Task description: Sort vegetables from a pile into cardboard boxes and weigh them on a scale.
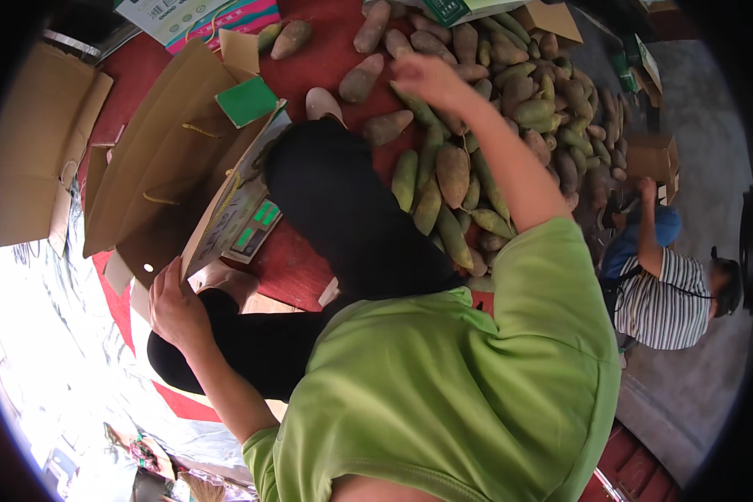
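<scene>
My left hand is closed on the near edge of an opened cardboard gift box with yellow cord handles. Brown inside, the box tilts beside a digital scale with lit green displays; whether it rests on the scale I cannot tell. Over the vegetable pile, my right arm is stretched out. My right hand has its fingers curled down at the end of a long green radish; the fingertips are partly hidden. Around it lie several green and pinkish-brown root vegetables.
The heap spreads right over a red mat. Another large carton stands at far left. Printed boxes lie at the top. On the right, a person in a striped shirt sits near a brown box. My bent black-trousered legs lie between.
</scene>
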`<state>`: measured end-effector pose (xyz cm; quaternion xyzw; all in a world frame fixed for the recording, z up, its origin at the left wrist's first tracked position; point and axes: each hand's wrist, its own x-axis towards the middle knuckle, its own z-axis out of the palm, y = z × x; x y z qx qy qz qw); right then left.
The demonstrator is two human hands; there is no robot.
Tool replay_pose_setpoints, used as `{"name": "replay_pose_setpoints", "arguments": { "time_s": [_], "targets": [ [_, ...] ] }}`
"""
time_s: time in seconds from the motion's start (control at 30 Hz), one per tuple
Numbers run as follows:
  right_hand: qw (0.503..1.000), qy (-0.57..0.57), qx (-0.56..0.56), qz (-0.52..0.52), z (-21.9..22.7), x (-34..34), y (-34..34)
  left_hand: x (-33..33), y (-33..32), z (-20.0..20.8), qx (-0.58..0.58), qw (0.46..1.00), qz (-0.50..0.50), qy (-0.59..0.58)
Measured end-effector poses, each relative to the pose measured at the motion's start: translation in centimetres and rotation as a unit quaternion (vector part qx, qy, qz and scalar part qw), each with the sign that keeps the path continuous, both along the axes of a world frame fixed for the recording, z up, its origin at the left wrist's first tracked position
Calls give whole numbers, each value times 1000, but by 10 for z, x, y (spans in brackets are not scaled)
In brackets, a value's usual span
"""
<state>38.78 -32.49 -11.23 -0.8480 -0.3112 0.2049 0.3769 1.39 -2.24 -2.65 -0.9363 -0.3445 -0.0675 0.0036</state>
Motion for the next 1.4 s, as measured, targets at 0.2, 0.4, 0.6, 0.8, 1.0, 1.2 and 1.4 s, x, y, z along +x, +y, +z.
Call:
{"name": "replay_pose_setpoints", "arguments": {
  "time_s": [0.2,0.4,0.6,0.8,1.0,1.2,1.4],
  "targets": [
    [893,43,-446,53,-126,-98,-87,-1,0,-1,-11,1000,27,0],
    [873,205,-373,-237,-226,-192,-162,-2,1,-4,-1,1000,20,-9],
    [839,235,-260,-416,-250,-208,-135,-4,1,-3,15,1000,-16,-19],
    [790,347,-180,-472,-234,-204,-124,0,-1,3,29,999,-30,-17],
    [941,156,-114,-278,-181,-197,-113,-2,3,7,21,999,-42,-22],
    [968,115,35,-219,-117,-130,-72,-7,6,8,19,997,-63,-34],
    [963,52,211,-160,74,-73,22,-6,6,8,-1,997,-63,-44]
  ]
}}
